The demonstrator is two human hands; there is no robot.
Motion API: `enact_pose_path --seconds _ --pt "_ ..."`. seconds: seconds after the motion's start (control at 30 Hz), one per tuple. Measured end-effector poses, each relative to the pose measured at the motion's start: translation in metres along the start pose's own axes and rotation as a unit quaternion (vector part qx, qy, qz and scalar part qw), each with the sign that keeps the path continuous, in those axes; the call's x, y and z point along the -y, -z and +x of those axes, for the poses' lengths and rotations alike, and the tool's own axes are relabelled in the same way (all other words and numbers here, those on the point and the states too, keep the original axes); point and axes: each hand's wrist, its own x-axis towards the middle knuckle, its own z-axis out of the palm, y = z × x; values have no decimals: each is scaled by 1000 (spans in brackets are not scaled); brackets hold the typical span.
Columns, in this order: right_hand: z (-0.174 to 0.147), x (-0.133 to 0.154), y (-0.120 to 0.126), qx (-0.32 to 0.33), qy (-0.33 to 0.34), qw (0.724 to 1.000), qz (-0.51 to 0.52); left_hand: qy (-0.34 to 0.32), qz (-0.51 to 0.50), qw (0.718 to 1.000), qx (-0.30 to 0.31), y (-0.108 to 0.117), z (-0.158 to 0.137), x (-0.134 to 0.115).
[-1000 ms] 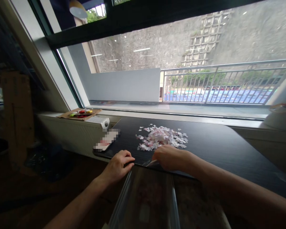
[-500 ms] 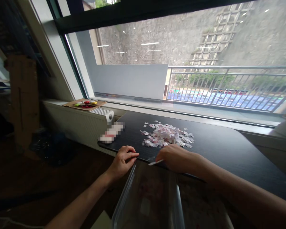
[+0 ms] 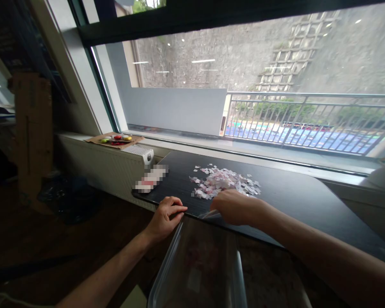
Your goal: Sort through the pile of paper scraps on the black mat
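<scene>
My left hand (image 3: 167, 214) lies at the front edge of the black table (image 3: 285, 201), its fingers stretched out and the thumb a little apart, near the corner of a clear plastic bin (image 3: 241, 273). My right hand (image 3: 229, 206) is closed on a thin, pale flat strip (image 3: 208, 214), mostly covered by the fingers and blurred, so its exact kind is unclear. That hand is low over the tabletop, at the near side of a heap of small white and pinkish paper scraps (image 3: 223, 179). Below the table edge, the bin has a few pale pieces inside.
A pixelated flat item (image 3: 151, 179) lies on the table's left corner. Left of it stands a white radiator (image 3: 105, 169) with brown paper and colourful objects (image 3: 117, 139) on top. A window borders the table's far side. Cardboard (image 3: 32, 137) and a dark plastic bag (image 3: 70, 196) are at left.
My right hand has moved slightly up and away from the table edge toward the paper scraps, with the strip in it. My left hand has stayed where it was.
</scene>
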Motion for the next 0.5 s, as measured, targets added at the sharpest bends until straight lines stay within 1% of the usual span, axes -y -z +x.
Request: enact_pose_path --seconds 0.1,0.17,0.27,0.33,0.37,0.5 --pt "5 -1 1 -22 15 1000 -6 0 -4 1000 0 0 0 -1" --pt "4 0 -3 -33 11 999 6 3 -3 1000 -1 0 0 0" --pt "-1 2 -5 -10 -10 1000 16 1 0 1000 -3 0 0 1" --pt "-2 3 -2 13 -17 1000 8 -3 1 1000 -6 -1 0 1" --pt "0 3 0 14 -17 1000 2 -5 0 1000 -8 -2 0 1" --pt "9 3 -1 -19 -26 999 -7 -5 -3 1000 -11 -1 -1 1"
